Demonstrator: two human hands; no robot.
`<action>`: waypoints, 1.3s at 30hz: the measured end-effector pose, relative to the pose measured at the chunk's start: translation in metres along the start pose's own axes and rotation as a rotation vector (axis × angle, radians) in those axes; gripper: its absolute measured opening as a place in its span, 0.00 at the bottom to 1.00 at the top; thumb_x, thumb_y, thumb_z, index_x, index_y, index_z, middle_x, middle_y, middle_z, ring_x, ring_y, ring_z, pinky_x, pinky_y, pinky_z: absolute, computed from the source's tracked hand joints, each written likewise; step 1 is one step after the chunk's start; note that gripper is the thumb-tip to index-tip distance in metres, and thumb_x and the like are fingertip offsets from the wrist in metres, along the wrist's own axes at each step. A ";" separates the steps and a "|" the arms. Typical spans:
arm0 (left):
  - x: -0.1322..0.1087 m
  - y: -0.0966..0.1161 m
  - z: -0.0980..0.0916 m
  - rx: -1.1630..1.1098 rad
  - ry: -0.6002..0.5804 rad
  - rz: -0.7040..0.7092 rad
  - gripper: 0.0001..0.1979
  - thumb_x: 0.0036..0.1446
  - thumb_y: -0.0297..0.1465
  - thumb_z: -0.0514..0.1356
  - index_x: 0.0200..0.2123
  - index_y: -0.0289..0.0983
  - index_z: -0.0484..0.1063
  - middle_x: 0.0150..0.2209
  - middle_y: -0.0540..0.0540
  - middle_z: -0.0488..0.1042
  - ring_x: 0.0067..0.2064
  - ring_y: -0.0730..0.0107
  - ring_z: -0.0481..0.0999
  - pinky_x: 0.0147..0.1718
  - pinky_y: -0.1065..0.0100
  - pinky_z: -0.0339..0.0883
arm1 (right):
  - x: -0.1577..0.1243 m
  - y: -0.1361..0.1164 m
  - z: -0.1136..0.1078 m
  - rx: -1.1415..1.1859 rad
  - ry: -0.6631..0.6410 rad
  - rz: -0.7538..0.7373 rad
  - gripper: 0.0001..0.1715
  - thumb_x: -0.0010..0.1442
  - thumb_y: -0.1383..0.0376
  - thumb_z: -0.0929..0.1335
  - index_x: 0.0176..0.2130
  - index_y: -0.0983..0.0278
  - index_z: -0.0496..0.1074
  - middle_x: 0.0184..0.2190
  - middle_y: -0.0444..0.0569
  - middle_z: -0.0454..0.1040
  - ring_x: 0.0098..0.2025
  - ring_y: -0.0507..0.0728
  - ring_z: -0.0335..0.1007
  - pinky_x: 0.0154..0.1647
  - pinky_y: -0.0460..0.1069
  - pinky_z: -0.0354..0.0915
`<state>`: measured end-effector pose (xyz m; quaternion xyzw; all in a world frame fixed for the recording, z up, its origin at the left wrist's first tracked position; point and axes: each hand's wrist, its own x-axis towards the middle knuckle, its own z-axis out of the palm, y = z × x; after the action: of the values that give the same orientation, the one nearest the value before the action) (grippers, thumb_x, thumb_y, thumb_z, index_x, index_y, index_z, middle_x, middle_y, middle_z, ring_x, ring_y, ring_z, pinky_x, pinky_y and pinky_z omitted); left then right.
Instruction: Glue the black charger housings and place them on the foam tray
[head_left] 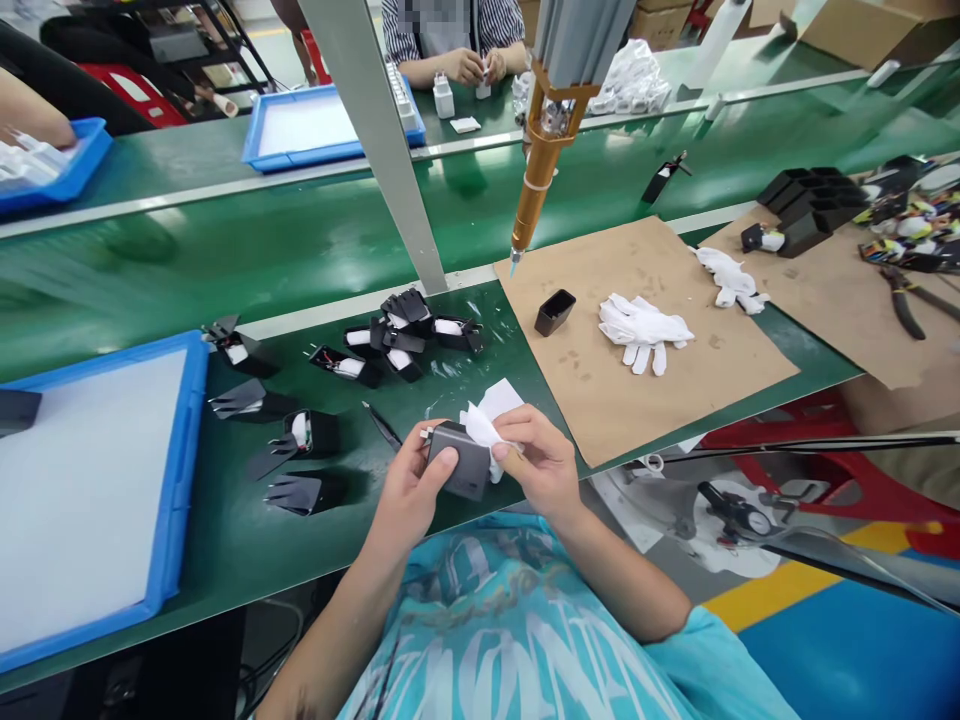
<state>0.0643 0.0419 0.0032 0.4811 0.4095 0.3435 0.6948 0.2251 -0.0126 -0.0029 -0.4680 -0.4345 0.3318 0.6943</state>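
Green workbench (247,545), left hand (407,492) fingers clasping dark-grey boxy casing (465,463), right hand (545,466) fingers pinching white paper (489,414).

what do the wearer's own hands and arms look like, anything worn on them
The left hand and the right hand are bare: no gloves, rings or watch show. Both forearms are bare too. A short turquoise sleeve of the white-patterned shirt covers the right upper arm; no left sleeve is in view.
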 end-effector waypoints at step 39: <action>-0.006 0.000 0.009 -0.163 -0.008 -0.232 0.24 0.49 0.51 0.63 0.35 0.36 0.69 0.23 0.49 0.73 0.21 0.70 0.72 0.19 0.69 0.68 | 0.012 0.009 0.001 0.108 -0.059 0.105 0.13 0.59 0.55 0.71 0.30 0.60 0.76 0.26 0.44 0.74 0.30 0.53 0.71 0.31 0.50 0.70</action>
<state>0.0697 0.0337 0.0066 0.3741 0.4302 0.2910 0.7683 0.2284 0.0012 -0.0072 -0.4420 -0.4110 0.4046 0.6871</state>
